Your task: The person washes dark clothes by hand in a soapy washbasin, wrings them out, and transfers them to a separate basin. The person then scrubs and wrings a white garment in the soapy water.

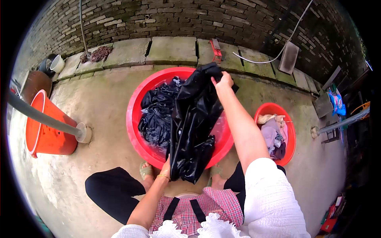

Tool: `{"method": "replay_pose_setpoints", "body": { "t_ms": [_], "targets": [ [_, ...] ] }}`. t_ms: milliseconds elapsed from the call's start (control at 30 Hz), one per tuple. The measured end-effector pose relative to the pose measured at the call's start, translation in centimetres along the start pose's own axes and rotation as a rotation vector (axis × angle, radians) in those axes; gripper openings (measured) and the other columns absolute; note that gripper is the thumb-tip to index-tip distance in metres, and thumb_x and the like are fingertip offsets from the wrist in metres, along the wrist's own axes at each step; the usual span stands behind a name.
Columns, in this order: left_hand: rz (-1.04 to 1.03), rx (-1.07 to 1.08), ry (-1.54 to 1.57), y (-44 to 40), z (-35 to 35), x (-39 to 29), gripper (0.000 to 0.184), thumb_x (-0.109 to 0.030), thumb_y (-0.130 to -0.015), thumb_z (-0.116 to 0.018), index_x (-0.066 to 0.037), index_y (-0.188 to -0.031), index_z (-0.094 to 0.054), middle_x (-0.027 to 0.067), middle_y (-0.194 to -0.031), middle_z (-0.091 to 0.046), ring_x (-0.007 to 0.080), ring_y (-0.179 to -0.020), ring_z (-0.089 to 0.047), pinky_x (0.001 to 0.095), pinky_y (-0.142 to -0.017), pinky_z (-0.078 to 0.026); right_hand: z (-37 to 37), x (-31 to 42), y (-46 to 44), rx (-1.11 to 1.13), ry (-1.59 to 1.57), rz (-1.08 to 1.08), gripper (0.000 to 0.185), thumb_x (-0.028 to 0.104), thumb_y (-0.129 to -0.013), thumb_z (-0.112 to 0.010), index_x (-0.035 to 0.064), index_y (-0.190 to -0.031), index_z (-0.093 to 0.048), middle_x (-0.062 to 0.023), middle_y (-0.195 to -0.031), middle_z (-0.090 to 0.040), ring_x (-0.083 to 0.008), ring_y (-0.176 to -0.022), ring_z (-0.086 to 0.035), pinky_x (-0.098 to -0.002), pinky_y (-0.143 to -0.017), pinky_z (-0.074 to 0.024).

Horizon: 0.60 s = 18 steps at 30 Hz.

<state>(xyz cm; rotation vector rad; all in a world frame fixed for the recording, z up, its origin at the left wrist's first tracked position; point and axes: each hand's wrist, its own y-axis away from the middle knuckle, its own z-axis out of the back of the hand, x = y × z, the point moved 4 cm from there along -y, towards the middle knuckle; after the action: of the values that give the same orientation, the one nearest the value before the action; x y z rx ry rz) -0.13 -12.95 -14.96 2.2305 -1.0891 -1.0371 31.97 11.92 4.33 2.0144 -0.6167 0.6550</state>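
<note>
A wet, shiny black garment (pixel 194 127) is stretched over a large red basin (pixel 134 133). My right hand (pixel 223 81) grips its upper end above the basin's far right part. Lower down, my left hand (pixel 165 170) holds the garment's near left edge at the basin's near rim; its fingers are partly hidden by the cloth. More dark wet clothes (pixel 156 115) lie in water in the basin's left part, beside the held garment.
To the right, a smaller red basin (pixel 292 139) holds light and purple clothes. An orange bucket (pixel 59 137) and a grey pole (pixel 47 119) stand at the left. Stone slabs (pixel 170 51), a hose (pixel 258 62) and a red stool-like object (pixel 215 51) lie along the brick wall.
</note>
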Motion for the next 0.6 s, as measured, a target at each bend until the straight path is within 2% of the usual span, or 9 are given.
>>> {"method": "replay_pose_setpoints", "body": {
  "t_ms": [100,200,233,300,333,367,467,533,600],
  "targets": [
    [-0.069,-0.219,-0.138,4.8,-3.0,-3.8,0.065,-0.054,-0.091,-0.043,0.003,-0.120,-0.052,0.0105,-0.110,-0.063,0.0209,-0.097,-0.061,0.0309,-0.087,-0.048,6.5,-6.8,-4.8,0.031,0.147,-0.136,0.022,0.009,-0.075,-0.064,0.0045,-0.095,-0.057,-0.0111,-0.095,-0.057,-0.0241,-0.084,-0.056,-0.0414,-0.061,-0.0531],
    [-0.153,-0.205,-0.247,3.4,-2.4,-3.6,0.065,-0.054,-0.089,-0.047,0.004,-0.119,-0.052,0.0113,-0.112,-0.062,0.0215,-0.099,-0.061,0.0297,-0.089,-0.047,11.2,-9.7,-3.8,0.187,0.519,-0.232,0.035,0.012,-0.071,-0.068,0.0016,-0.103,-0.057,-0.0144,-0.097,-0.058,-0.0275,-0.090,-0.058,-0.0410,-0.074,-0.0515],
    [-0.119,-0.179,-0.315,4.0,-3.2,-4.0,0.058,-0.043,-0.086,-0.059,0.006,-0.117,-0.053,0.0114,-0.110,-0.062,0.0206,-0.097,-0.060,0.0287,-0.087,-0.046,12.6,-10.1,-3.4,0.183,0.514,-0.235,0.035,0.012,-0.071,-0.068,0.0016,-0.103,-0.057,-0.0144,-0.097,-0.058,-0.0275,-0.090,-0.058,-0.0410,-0.074,-0.0515],
    [-0.091,-0.103,-0.485,6.4,-6.8,-6.3,0.054,-0.036,-0.084,-0.063,0.006,-0.115,-0.054,0.0111,-0.108,-0.062,0.0199,-0.095,-0.060,0.0288,-0.086,-0.046,13.9,-9.9,-1.9,0.522,1.246,0.233,0.060,0.013,-0.068,-0.071,-0.0007,-0.121,-0.046,-0.0138,-0.108,-0.055,-0.0266,-0.092,-0.057,-0.0343,-0.078,-0.0494],
    [-0.065,-0.024,-0.647,7.7,-9.4,-7.7,0.050,-0.029,-0.081,-0.067,0.007,-0.114,-0.054,0.0109,-0.105,-0.062,0.0192,-0.093,-0.060,0.0289,-0.084,-0.046,14.3,-9.5,1.1,0.752,1.294,0.187,0.076,0.012,-0.063,-0.072,-0.0009,-0.131,-0.039,-0.0168,-0.120,-0.050,-0.0279,-0.105,-0.054,-0.0320,-0.087,-0.0457],
    [-0.068,-0.033,-0.664,8.0,-10.8,-8.7,0.044,-0.018,-0.078,-0.070,0.007,-0.111,-0.055,0.0094,-0.100,-0.063,0.0171,-0.089,-0.060,0.0290,-0.082,-0.046,14.4,-8.7,4.9,0.985,1.430,0.302,0.082,0.011,-0.062,-0.071,0.0003,-0.134,-0.034,-0.0190,-0.126,-0.045,-0.0303,-0.112,-0.049,-0.0340,-0.091,-0.0434],
    [-0.290,0.154,-0.852,7.2,-14.6,-12.7,0.041,-0.014,-0.075,-0.068,0.006,-0.108,-0.055,0.0097,-0.096,-0.063,0.0158,-0.085,-0.060,0.0288,-0.080,-0.047,14.9,-5.7,15.4,1.475,1.778,0.758,0.098,0.009,-0.058,-0.070,0.0049,-0.143,-0.019,-0.0236,-0.141,-0.028,-0.0358,-0.131,-0.031,-0.0406,-0.102,-0.0330],
    [-0.421,0.232,-0.916,7.5,-18.6,-15.9,0.035,-0.015,-0.073,-0.068,0.006,-0.100,-0.058,0.0079,-0.088,-0.064,0.0134,-0.078,-0.060,0.0277,-0.073,-0.048,13.4,-2.7,20.1,1.394,1.821,1.022,0.101,0.010,-0.058,-0.069,-0.0001,-0.142,-0.015,-0.0237,-0.143,-0.024,-0.0347,-0.134,-0.025,-0.0476,-0.106,-0.0230],
    [-0.470,0.326,-0.902,8.9,-22.8,-18.1,0.029,-0.014,-0.072,-0.068,0.004,-0.093,-0.059,0.0053,-0.083,-0.063,0.0109,-0.075,-0.058,0.0260,-0.070,-0.048,10.0,1.3,22.0,1.279,1.677,1.232,0.100,0.013,-0.058,-0.073,-0.0022,-0.140,-0.018,-0.0236,-0.143,-0.025,-0.0356,-0.133,-0.026,-0.0450,-0.106,-0.0248]
  ]
}}
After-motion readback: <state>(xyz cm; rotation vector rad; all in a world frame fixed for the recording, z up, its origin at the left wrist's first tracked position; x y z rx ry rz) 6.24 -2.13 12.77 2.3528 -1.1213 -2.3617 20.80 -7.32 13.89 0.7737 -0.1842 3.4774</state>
